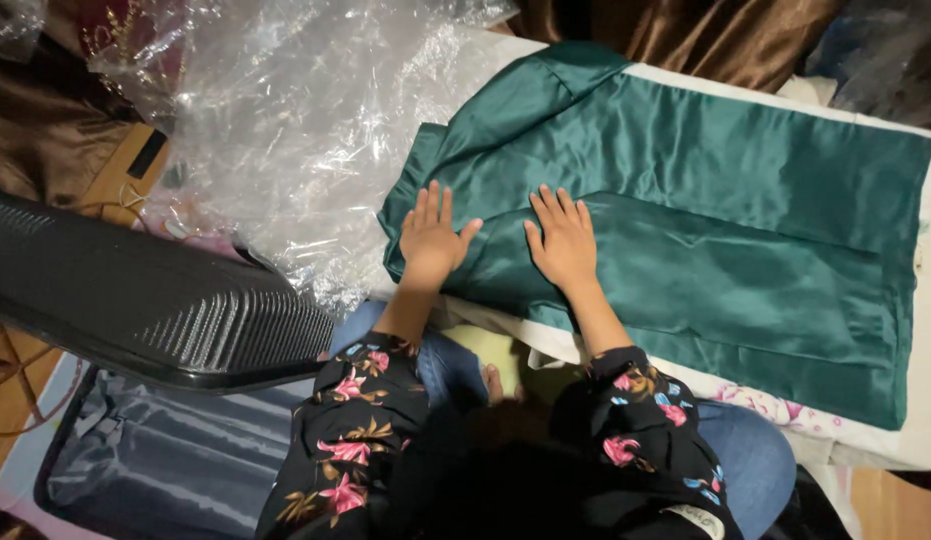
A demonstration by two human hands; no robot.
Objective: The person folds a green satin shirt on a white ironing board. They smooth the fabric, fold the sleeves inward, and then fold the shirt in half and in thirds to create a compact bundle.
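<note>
green satin garment (706,230) lay spread flat on a white sheet (921,390), running from centre frame out to the right edge. looked partly folded: one long lengthwise fold edge ran across the middle toward the right, and the near-left end was doubled over where the hands sat. top-left corner of the cloth was bunched and creased, not squared off, so by my read the smoothing and folding was somewhere mid-way, with that corner and any crosswise folds left to do. left hand (431,235) was pressed flat on the left end of the fabric, fingers spread, palm down, gripping nothing. right hand (564,238) was the same just beside it, flat and splayed on the fold, nothing held. both sleeves were dark with a pink floral print; blue jeans showed at the knees, close against the sheet's near edge. crumpled clear plastic wrap (296,120) lay to the left of the garment, touching or overlapping its corner, can't tell which. open dark hard-shell suitcase (146,300) sat at lower left, lid raised, grey lining visible below. brown shiny fabric (686,35) lay along the top.
</note>
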